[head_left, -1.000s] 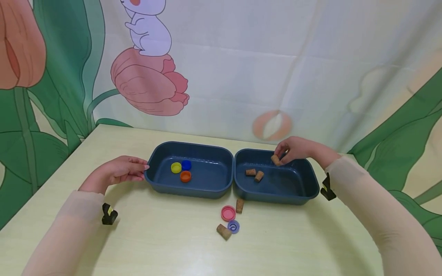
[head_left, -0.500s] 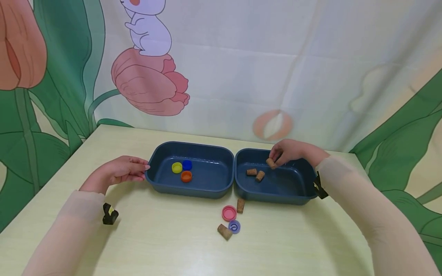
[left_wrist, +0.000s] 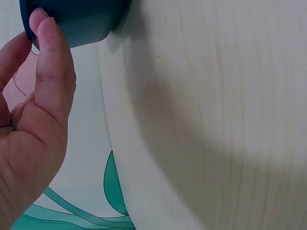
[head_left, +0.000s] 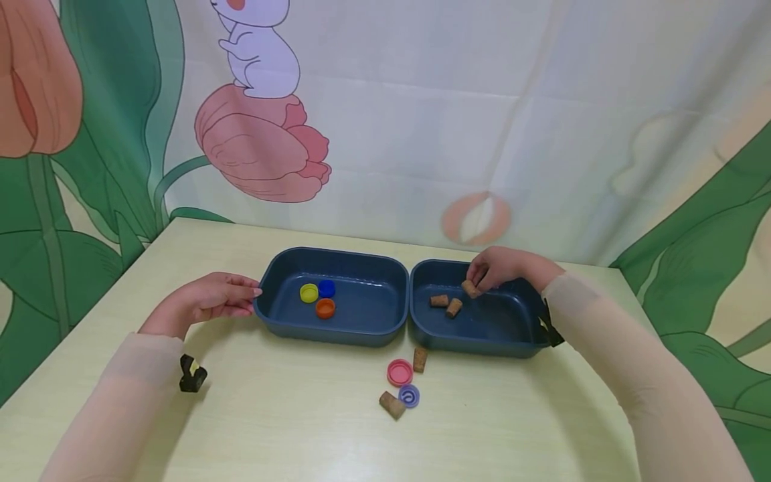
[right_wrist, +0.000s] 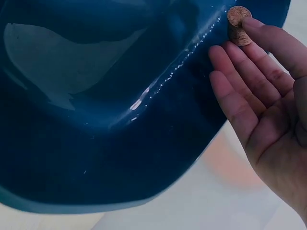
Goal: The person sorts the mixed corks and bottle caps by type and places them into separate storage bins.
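Pinching short brown cylindrical cork [head_left: 469, 288] in right grip [head_left: 502, 263], low inside dark-blue rounded-rectangular right tray [head_left: 476, 345]; can't tell if touching down. Near two similar brown corks [head_left: 439, 301] lying there. Pinching rim of matching dark-blue left tray [head_left: 331, 335] with left grip [head_left: 213, 294]. Apparently mid-placement; probably need to settle it, ease pinch, then reach for loose corks [head_left: 419, 359] on pale wood-grain surface [head_left: 271, 415].
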Demonstrator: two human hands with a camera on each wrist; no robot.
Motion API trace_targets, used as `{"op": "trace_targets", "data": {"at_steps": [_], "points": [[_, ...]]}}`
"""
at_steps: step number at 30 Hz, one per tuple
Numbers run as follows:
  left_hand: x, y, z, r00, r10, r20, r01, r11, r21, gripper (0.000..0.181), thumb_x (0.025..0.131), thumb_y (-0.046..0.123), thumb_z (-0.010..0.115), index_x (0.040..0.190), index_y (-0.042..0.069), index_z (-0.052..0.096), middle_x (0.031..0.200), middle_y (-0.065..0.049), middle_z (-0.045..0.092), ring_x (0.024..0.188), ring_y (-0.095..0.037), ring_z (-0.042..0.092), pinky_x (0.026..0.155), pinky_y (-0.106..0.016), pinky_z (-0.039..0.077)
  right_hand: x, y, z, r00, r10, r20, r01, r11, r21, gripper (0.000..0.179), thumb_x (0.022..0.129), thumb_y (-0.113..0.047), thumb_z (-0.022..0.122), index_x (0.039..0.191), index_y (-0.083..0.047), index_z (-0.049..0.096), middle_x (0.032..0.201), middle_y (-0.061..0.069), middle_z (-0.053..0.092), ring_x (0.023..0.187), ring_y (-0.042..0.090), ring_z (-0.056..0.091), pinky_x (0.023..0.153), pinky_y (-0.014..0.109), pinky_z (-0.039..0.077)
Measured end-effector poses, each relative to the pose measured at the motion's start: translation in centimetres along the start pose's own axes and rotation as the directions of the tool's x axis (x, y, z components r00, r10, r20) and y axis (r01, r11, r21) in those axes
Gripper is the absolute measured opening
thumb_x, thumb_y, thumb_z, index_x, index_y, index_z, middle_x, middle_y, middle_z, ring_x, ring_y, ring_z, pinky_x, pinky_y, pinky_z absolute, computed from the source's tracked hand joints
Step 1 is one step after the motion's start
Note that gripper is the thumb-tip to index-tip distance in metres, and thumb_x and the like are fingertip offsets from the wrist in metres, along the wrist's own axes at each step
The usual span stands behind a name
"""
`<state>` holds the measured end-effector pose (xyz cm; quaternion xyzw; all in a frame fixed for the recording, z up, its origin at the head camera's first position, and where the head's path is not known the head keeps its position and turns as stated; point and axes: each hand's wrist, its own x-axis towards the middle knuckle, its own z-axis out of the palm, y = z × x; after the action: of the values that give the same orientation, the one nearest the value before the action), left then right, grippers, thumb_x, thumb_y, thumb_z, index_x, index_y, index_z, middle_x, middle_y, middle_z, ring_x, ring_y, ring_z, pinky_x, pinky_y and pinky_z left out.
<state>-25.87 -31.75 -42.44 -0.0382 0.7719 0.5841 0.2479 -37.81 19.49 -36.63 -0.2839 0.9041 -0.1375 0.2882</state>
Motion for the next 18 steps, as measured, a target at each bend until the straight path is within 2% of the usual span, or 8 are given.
{"op": "trace_targets", "data": {"at_steps": [6,13,18], "points": [[-0.1,0.0,-0.2,1.000,0.003,0.002,-0.003,1.000,-0.004,0.043,0.105,0.016,0.056,0.138,-0.010,0.045,0.084,0.006,0.069,0.077,-0.004,0.067,0.080,-0.020,0.062,0.7,0.1,0.3,1.000,0.007,0.013,-0.007,1.000,-0.011,0.032,0.095,-0.010,0.066,0.123,0.005,0.064,0.124,0.025,0.070,0.090,0.016,0.066,0.077,0.031,0.056],[-0.1,-0.3,-0.7,0.997,0.043,0.058,-0.041,0.999,-0.035,0.046,0.100,0.022,0.066,0.131,-0.009,0.050,0.085,0.004,0.071,0.077,-0.006,0.069,0.081,-0.021,0.063,1.3,0.4,0.9,1.000,0.016,0.024,-0.016,1.000,-0.018,0.033,0.095,-0.009,0.065,0.125,0.005,0.064,0.125,0.025,0.070,0.095,0.019,0.068,0.079,0.031,0.057],[-0.2,-0.1,-0.2,1.000,0.014,0.019,-0.014,1.000,-0.015,0.049,0.104,0.017,0.058,0.140,-0.013,0.041,0.084,0.006,0.070,0.076,-0.004,0.068,0.081,-0.020,0.062,1.7,0.5,1.2,0.999,0.036,0.025,-0.036,0.999,-0.025,0.033,0.096,-0.012,0.067,0.125,0.003,0.064,0.126,0.024,0.070,0.101,0.022,0.070,0.085,0.035,0.060]]}}
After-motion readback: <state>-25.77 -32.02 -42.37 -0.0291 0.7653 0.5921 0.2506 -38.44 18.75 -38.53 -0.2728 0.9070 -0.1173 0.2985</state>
